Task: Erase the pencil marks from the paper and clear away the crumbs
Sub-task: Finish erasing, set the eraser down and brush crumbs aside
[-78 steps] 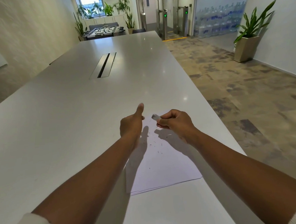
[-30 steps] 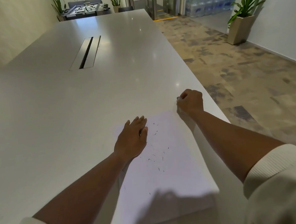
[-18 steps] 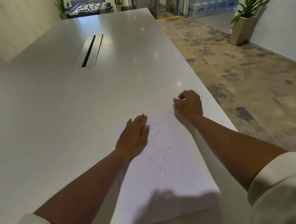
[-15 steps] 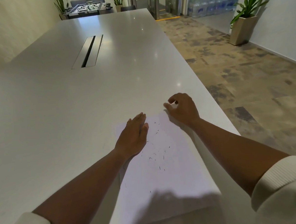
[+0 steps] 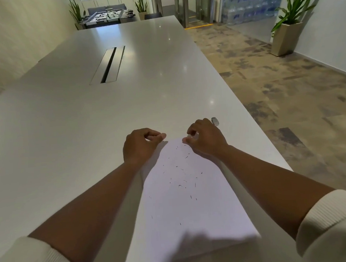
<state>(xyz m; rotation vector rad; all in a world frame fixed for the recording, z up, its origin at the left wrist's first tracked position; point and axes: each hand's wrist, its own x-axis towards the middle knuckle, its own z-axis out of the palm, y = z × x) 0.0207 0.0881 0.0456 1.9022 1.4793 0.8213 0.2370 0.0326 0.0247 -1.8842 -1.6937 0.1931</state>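
Note:
A white sheet of paper (image 5: 185, 207) lies near the table's right edge, with dark eraser crumbs (image 5: 181, 176) scattered over its far half. My left hand (image 5: 141, 146) is curled at the sheet's far left corner, thumb and fingertips pinched together at the edge. My right hand (image 5: 206, 138) hovers at the far right corner. Its thumb touches the paper and its forefinger is slightly apart above it. The small white eraser (image 5: 215, 121) lies on the table just beyond my right hand, untouched.
The long white table (image 5: 85, 120) has a cable slot (image 5: 108, 64) in its middle. Its right edge runs close beside the paper, with patterned floor below. A potted plant (image 5: 288, 34) stands by the right wall.
My right hand has let go of the eraser on the table and come back to the paper's far right corner. My left hand went from flat on the sheet to curled at its far left corner.

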